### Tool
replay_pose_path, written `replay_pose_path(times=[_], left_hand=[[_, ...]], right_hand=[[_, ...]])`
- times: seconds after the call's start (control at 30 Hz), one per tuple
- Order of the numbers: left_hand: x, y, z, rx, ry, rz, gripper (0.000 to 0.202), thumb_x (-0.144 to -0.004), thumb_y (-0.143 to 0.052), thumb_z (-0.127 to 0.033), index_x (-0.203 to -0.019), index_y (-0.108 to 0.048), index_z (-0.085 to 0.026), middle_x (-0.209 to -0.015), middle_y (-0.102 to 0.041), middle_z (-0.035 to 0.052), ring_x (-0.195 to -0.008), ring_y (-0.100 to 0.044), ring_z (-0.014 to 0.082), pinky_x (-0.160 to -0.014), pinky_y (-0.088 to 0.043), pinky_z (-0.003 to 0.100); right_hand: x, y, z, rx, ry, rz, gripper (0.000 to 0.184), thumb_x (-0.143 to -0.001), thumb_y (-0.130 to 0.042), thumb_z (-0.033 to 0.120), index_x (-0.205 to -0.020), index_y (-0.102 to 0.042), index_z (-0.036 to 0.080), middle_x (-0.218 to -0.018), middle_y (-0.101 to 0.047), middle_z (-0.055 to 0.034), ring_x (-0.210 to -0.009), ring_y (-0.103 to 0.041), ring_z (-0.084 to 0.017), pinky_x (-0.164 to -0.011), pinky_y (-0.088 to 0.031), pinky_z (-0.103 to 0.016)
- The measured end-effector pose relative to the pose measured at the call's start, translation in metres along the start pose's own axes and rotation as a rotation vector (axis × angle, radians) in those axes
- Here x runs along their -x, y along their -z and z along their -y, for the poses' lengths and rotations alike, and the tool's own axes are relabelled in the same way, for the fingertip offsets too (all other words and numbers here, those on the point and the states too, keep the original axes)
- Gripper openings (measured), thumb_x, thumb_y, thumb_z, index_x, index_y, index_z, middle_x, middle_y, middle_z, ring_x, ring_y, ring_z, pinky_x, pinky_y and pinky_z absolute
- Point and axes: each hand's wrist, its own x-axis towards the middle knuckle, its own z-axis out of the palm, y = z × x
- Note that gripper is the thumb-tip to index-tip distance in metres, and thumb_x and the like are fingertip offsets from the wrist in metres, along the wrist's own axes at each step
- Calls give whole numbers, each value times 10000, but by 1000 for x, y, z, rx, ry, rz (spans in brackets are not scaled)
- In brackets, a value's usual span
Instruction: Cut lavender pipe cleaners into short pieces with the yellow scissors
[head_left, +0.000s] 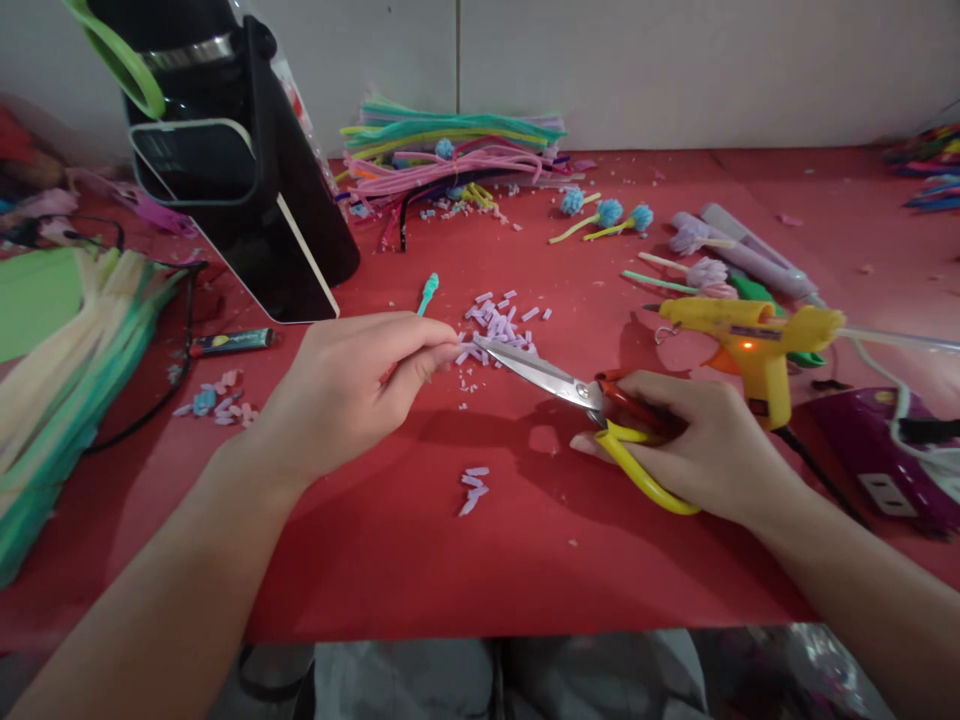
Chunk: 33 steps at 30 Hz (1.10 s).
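My right hand (694, 440) is closed around the yellow and red handles of a pair of scissors (570, 385), whose steel blades point left toward a pile of short lilac pipe-cleaner bits (501, 325). My left hand (352, 385) is closed in a pinch right at the blade tips, on something small I cannot make out. A smaller cluster of lilac bits (472, 488) lies on the red table cover (420, 540) between my two hands.
A yellow glue gun (757, 345) stands just behind my right hand, its light on, beside a purple power strip (881, 455). A black stand (240, 160) rises at the back left. Stacked pipe cleaners (450, 145), pom-pom stems (607, 215) and green-cream bundles (67, 350) lie around.
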Motion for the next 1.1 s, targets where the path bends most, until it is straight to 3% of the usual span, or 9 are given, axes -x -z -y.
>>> replay_pose_path(times=[0.5,0.63,1.1], left_hand=[[0,-1,1,13,19,26,178,-975,-528,-300,-904,-678,-237,-732,-732,-17,-656,-676,131,-630,-482,244],[0,-1,1,12,45,45,192,-975,-519,-311,-896,-679,-239,-724,-725,-14,-645,-666,138,-631,-482,249],[2,-1,1,10,35,38,140,-962,-552,-285,-913,-674,-236,-751,-733,-18,-673,-676,133,-638,-481,243]], right_hand=[[-1,-1,2,-16,10,-24,517,-670,-745,656,-655,-554,176,-595,-333,49,-562,-282,-93,-478,-257,-235],[0,0,0,11,16,-2,520,-648,-762,661,-708,-575,180,-618,-358,49,-580,-288,-102,-487,-269,-246],[-1,1,1,-12,18,12,401,-705,-747,537,-702,-603,163,-605,-381,42,-577,-319,-99,-509,-304,-233]])
